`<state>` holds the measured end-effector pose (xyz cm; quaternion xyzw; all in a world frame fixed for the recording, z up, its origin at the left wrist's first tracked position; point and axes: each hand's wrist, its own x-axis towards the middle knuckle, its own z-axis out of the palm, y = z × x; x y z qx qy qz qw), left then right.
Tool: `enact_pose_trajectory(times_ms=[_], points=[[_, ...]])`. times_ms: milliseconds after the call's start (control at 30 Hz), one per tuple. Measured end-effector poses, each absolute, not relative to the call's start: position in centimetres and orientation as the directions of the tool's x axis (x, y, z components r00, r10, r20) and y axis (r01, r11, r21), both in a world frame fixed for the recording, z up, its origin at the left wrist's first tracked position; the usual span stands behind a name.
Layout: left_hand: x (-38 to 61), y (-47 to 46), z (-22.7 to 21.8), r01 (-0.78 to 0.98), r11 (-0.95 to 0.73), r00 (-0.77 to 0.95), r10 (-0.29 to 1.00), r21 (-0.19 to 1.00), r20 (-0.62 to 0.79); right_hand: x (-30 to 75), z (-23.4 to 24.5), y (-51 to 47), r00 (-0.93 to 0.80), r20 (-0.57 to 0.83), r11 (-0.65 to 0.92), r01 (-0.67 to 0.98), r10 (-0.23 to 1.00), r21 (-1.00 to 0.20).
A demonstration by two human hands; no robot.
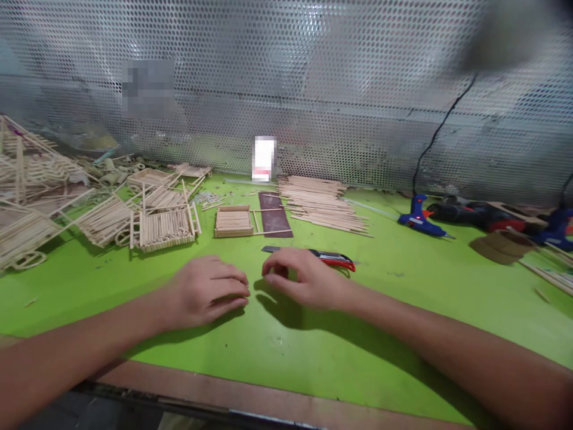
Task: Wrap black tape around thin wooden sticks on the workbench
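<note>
My left hand (206, 291) lies palm down on the green table top (313, 346), its fingers held together and curled a little, with nothing visible in it. A short way to the right, my right hand (303, 278) hovers just above the table with its fingers bent downward and apart. A red and black utility knife (331, 258) lies right behind the right hand, partly hidden by it. Further back, a small flat frame of wooden sticks (233, 221) rests beside a dark brown sheet (274, 215).
A loose pile of wooden sticks (323, 203) lies at the back centre. Stick-built panels and small carts (147, 218) crowd the left. Blue glue guns (421, 220) and cables sit at the right. Perforated metal mesh (313, 89) closes the back. The table's near edge (201, 388) runs below my arms.
</note>
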<state>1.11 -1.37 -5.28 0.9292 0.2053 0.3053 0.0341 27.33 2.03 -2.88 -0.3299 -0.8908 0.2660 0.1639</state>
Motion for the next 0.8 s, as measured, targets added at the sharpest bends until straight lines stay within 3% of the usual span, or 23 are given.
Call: enact_pose_trajectory(times_ms=[167,267,400,800], points=[[0.9,-1.5,-5.1,0.402,-0.856,0.749,0.511,0.324,0.421,29.8,-2.3,4.4,-0.636,0.171,0.658,0.715,0.753,-0.238],[0.9,-1.3,-5.3,0.439,-0.808,0.729,0.576,0.392,0.371,30.7,-2.8,5.4,-0.652,0.150,0.666,0.741,0.743,-0.081],[0.7,-0.9,-5.4,0.458,-0.782,0.729,0.603,0.423,0.325,30.9,-3.8,6.1,-0.657,0.109,0.664,0.747,0.746,-0.036],[0.2,-0.5,-5.7,0.455,-0.819,0.751,0.564,0.350,0.343,30.7,-3.6,5.9,-0.581,0.050,0.580,0.814,0.813,0.033]])
